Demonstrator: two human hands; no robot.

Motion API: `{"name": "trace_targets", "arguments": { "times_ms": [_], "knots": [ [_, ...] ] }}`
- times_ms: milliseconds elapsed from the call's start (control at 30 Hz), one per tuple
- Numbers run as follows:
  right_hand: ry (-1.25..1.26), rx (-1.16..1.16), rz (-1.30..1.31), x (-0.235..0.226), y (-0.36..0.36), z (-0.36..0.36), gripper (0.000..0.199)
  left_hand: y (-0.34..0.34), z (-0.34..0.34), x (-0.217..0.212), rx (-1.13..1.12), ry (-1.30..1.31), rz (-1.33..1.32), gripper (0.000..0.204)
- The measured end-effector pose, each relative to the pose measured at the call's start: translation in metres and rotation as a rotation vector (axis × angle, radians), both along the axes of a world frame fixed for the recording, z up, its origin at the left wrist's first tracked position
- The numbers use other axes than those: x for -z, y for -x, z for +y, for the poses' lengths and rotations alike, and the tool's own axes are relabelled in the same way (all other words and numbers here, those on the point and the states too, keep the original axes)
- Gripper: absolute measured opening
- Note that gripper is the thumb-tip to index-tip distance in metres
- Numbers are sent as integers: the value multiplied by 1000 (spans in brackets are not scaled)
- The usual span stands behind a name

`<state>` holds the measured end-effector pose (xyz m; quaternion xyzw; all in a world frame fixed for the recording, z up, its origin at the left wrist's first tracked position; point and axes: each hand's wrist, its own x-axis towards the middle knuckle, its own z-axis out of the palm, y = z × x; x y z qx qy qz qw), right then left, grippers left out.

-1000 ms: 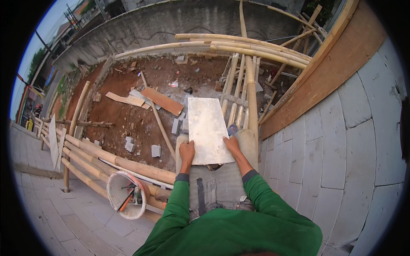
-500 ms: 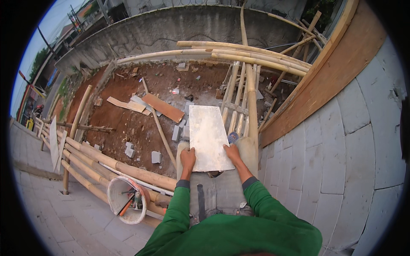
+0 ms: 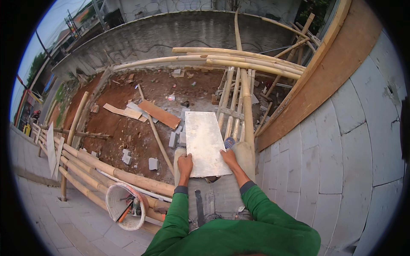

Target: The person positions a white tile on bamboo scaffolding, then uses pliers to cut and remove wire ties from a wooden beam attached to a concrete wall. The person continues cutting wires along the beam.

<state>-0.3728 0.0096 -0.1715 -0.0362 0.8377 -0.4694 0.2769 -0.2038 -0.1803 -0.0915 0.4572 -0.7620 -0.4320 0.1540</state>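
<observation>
A flat, pale rectangular board (image 3: 204,143) with a stained, whitish face lies over my lap, its long side pointing away from me. My left hand (image 3: 185,165) is closed on its lower left edge, thumb on top. On the opposite edge, my right hand (image 3: 230,159) grips it the same way. The fingers beneath the board are hidden. My grey trousers (image 3: 213,196) show below it, and part of a blue sandal (image 3: 229,141) shows by its right edge.
A bucket (image 3: 127,206) with tools inside leans by bamboo poles (image 3: 124,177) at the left. More bamboo poles (image 3: 256,62) cross ahead. A grey block wall (image 3: 324,166) with a wooden plank (image 3: 316,81) rises at the right. Planks (image 3: 159,114) and loose blocks (image 3: 153,163) lie on the dirt below.
The whole view has shifted slightly, with the surroundings a little further left. The board sits slightly lower in the picture; both hands keep their hold on its edges.
</observation>
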Motion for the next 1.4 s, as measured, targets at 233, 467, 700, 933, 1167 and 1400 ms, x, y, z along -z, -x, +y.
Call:
{"name": "trace_targets", "arguments": {
  "times_ms": [233,467,700,933,1167,1400],
  "knots": [
    [5,4,-22,-2,-2,-3,62,-3,-4,7,-4,-18,12,41],
    [42,11,24,-11,-6,-2,56,-3,-4,9,-6,-12,36,42],
    [37,13,64,-36,-14,-4,50,-5,-3,7,-17,13,-13,40],
    [78,19,39,-25,-11,-1,45,-2,-1,3,-48,-13,-20,41],
    [105,35,14,10,-2,-1,47,-3,1,-3,-16,-3,-5,41],
    [87,38,13,23,3,0,46,-2,1,4,-49,-1,-14,43]
  ]
}}
